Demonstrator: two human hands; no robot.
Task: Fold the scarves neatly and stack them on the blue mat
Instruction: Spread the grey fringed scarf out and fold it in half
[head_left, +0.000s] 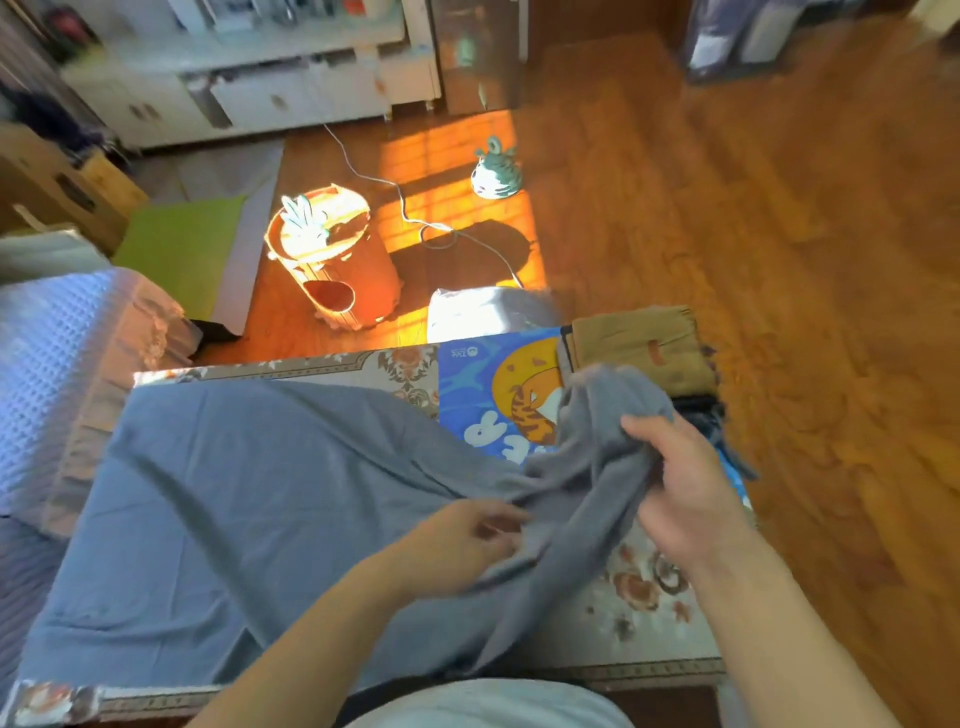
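Grey scarf spread across the patterned table, right end bunched over the blue mat, right hand clenching the bunch, left hand pinching a fold, tan scarf folded on the mat's far edge.

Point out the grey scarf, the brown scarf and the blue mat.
grey scarf (587, 467), head view, bunched middle.
brown scarf (634, 348), head view, folded top face.
blue mat (467, 384), head view, bare left part.

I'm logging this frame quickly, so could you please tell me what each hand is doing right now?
Left hand: pinching the grey-blue scarf.
Right hand: gripping a bunched part of the same scarf.
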